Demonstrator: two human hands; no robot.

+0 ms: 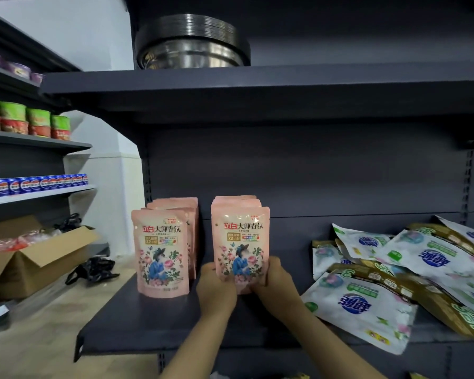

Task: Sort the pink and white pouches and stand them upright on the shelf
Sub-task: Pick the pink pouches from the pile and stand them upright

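Both hands, left hand [216, 283] and right hand [274, 280], grasp the base of an upright pink pouch [240, 242] fronting a row on the dark shelf [137, 324]. Another pink row [162, 250] stands beside it. White pouches [394, 274] lie heaped rightward. An open cardboard box [30, 263] holds red packets.

Left hand [216, 285]: fingers curled round the left lower edge of a pouch; forearm reaching up from below
Right hand [274, 280]: gripping its right edge; forearm angled in from lower right
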